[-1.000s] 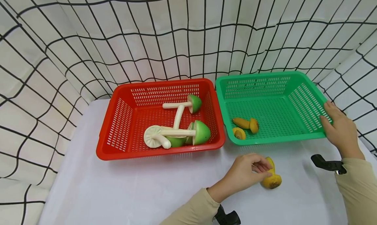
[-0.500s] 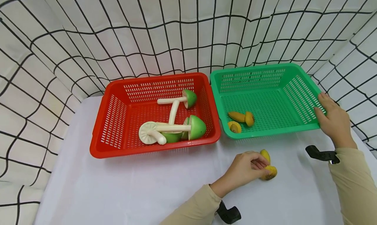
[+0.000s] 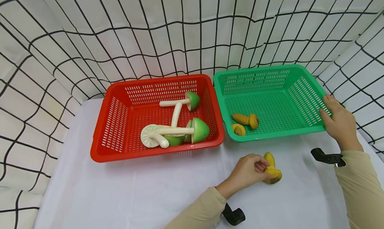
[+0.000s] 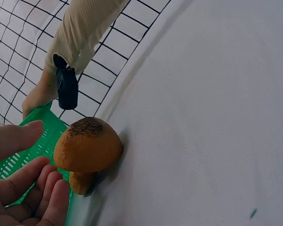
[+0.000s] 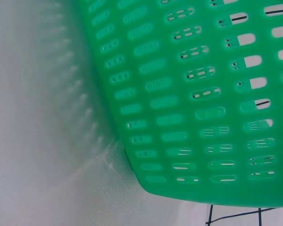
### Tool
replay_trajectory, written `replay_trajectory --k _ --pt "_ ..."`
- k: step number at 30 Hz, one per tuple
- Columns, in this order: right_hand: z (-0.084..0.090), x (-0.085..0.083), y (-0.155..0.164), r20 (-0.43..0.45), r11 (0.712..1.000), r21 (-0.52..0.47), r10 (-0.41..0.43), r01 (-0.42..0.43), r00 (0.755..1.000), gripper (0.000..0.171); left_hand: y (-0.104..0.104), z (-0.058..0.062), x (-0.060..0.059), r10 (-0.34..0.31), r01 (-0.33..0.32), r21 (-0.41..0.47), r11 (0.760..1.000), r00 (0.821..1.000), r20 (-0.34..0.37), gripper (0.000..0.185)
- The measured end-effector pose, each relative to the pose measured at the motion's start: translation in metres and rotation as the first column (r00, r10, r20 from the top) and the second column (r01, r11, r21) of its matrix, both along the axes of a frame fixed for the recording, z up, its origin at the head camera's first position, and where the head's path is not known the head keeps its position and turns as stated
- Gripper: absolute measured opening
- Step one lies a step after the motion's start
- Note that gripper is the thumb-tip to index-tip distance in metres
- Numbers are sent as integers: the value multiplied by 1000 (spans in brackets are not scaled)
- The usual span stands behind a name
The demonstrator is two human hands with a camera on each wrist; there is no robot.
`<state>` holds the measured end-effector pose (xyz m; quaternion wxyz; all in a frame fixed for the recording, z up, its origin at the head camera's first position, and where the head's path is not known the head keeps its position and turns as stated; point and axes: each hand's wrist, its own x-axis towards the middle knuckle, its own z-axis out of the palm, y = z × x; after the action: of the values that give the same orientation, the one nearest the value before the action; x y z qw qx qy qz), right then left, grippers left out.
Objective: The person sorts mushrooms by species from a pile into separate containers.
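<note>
We see the left hand [image 3: 250,170] has curled its fingers onto the yellow mushroom [image 3: 272,173], tipping it slightly; the right hand [image 3: 339,122] still grips the green basket [image 3: 306,89] rim.

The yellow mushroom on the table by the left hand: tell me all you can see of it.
The yellow mushroom is a toy, plastic by its look, with a rounded orange-yellow cap speckled dark on top and a short thick stem. It lies on its side on the white table cloth, in front of the green basket and outside it. The left hand has its fingertips against it.
</note>
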<state>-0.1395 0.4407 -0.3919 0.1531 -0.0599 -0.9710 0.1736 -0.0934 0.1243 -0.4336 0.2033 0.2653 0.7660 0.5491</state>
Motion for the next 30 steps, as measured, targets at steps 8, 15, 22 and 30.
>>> replay_trajectory --k 8,15,22,30 --pt "-1 -1 -2 -1 1000 19 -20 20 1000 54 5 -10 1 6 -7 -37 999 999 -39 22" --pt "0 -1 -3 -9 999 23 -26 26 1000 53 8 -13 3 3 -6 -72 997 999 -46 22" --pt "1 0 -4 -11 999 21 -29 29 1000 54 9 -13 6 3 -7 -100 995 999 -48 20" --pt "0 0 -2 -18 1000 10 -22 22 1000 54 9 -14 5 -4 0 -100 995 999 -42 19"
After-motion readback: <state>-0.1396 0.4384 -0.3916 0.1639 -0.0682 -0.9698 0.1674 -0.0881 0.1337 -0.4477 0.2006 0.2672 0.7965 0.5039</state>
